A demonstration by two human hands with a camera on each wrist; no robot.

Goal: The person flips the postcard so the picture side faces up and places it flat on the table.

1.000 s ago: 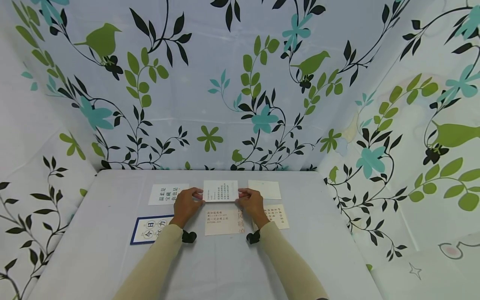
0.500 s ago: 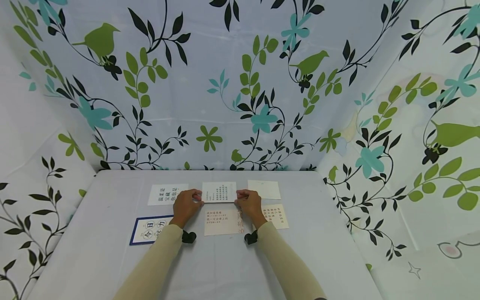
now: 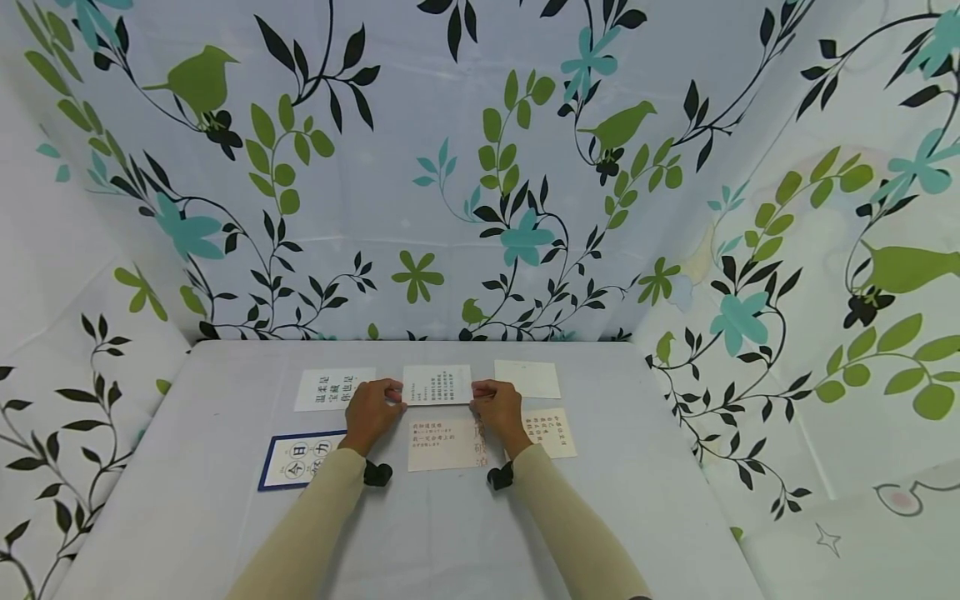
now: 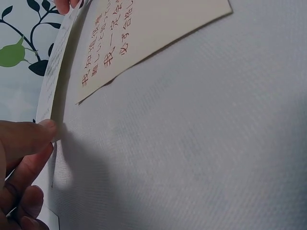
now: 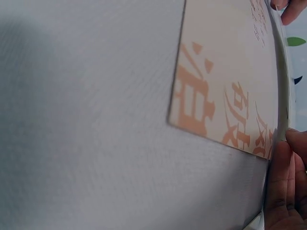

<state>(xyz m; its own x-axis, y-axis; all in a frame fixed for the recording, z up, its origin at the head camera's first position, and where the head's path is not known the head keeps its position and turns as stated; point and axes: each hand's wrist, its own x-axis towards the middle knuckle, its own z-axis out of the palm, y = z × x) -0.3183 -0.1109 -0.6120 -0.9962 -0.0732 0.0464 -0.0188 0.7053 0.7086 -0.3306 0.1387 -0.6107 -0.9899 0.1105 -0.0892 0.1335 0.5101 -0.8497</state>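
Observation:
A white card printed with dark lines of writing is held by both hands at the middle of the far row. My left hand pinches its left side near the lower corner, thumb on the near face in the left wrist view. On the other side my right hand pinches the right edge, its fingers seen in the right wrist view. Just nearer than the held card, a cream card with red writing and large orange characters lies flat on the table.
Left of the hands lie a white card with bold black characters and a blue-bordered card, partly covered by the left arm. To the right are a plain cream card and a cream card with brown writing. A patterned curtain stands behind the white table.
The held card has dropped and tilted back slightly, with both hands keeping their pinch on it. My right hand has shifted a little left. The other cards lie where they were.

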